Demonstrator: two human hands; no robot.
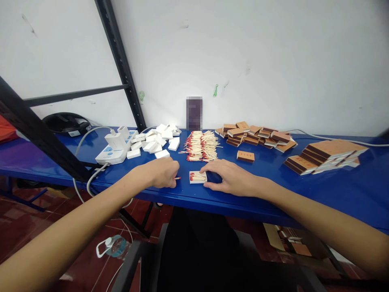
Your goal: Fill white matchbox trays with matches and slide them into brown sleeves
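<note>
A small white matchbox tray (197, 177) holding red-tipped matches lies near the front edge of the blue table (334, 190). My left hand (162, 172) is closed just left of it, pinching a single match (177, 178) whose red tip points toward the tray. My right hand (231, 177) rests on the table against the tray's right side, fingers curled round its edge. Behind the tray lies a heap of loose matches (201, 145).
A pile of white inner trays (158, 140) and a white power strip (114, 148) with cables sit at the left. Brown matchbox sleeves (258, 136) are heaped at the back, one sleeve (245, 156) lies alone, and stacked filled boxes (326, 156) stand at right. A water bottle (115, 246) lies on the floor.
</note>
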